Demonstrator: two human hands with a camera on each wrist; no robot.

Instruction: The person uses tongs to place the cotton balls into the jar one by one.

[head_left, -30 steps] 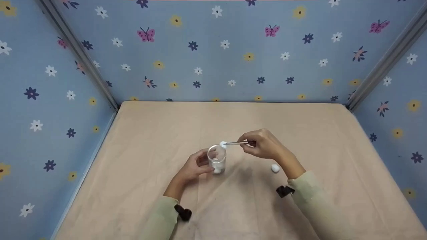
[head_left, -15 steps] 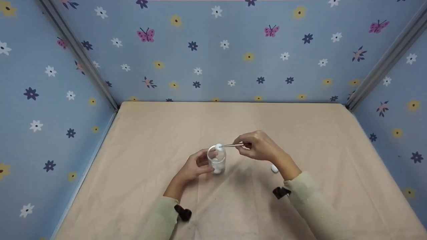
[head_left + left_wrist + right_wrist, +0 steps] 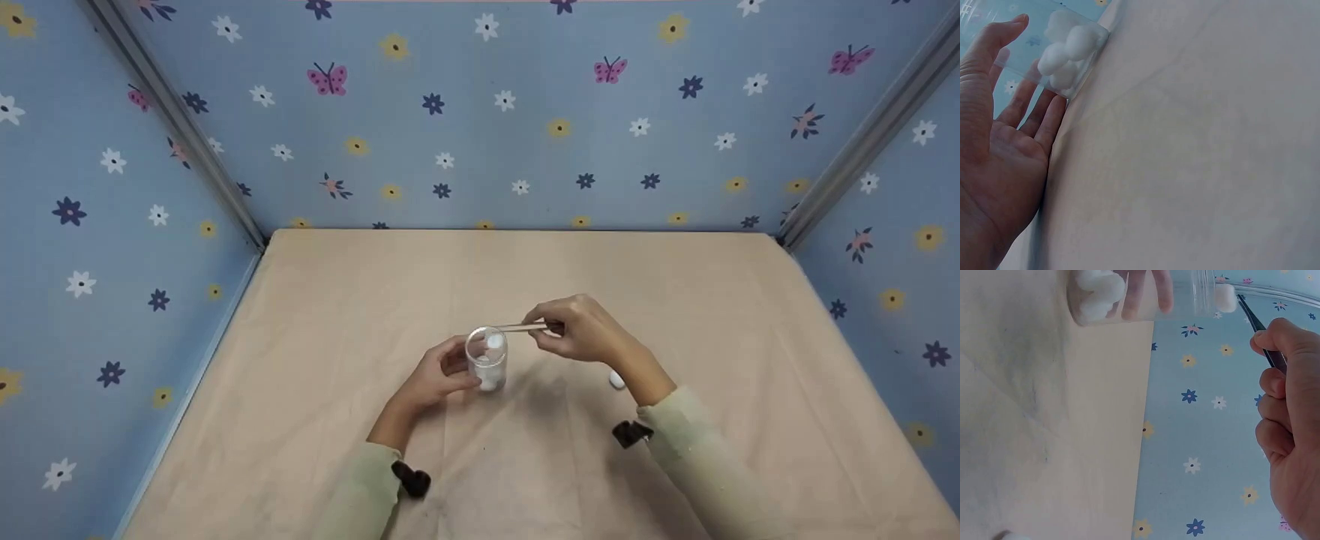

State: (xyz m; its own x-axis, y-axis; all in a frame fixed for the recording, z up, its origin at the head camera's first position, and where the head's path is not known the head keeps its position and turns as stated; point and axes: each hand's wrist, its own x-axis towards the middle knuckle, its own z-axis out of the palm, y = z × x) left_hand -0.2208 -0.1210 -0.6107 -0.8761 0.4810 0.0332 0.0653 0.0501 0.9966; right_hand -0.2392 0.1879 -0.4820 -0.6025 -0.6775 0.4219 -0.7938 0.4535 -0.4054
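Observation:
My left hand (image 3: 433, 377) holds a clear jar (image 3: 1193, 304) upright on the table, thumb on one side and fingers on the other. Several cotton balls (image 3: 1067, 48) lie at the jar's bottom. Above the jar's right side, my right hand (image 3: 581, 328) pinches a pair of tweezers (image 3: 525, 328) that points left toward the rim. One cotton ball (image 3: 1226, 298) is at the jar's mouth, right by the tweezer tips in the right wrist view. Another cotton ball (image 3: 617, 379) lies on the table, partly hidden behind the right wrist.
A beige cloth (image 3: 360, 285) with creases covers the table. Blue panels with flowers and butterflies (image 3: 480, 112) stand at the back and both sides, with grey metal posts (image 3: 180, 127) at the corners. A black wrist mount (image 3: 411, 478) sits on each sleeve.
My right hand has moved slightly left with the tweezers. The cotton ball has gone from the rim's right edge to over the jar's mouth and lower. The left hand and jar stay in place.

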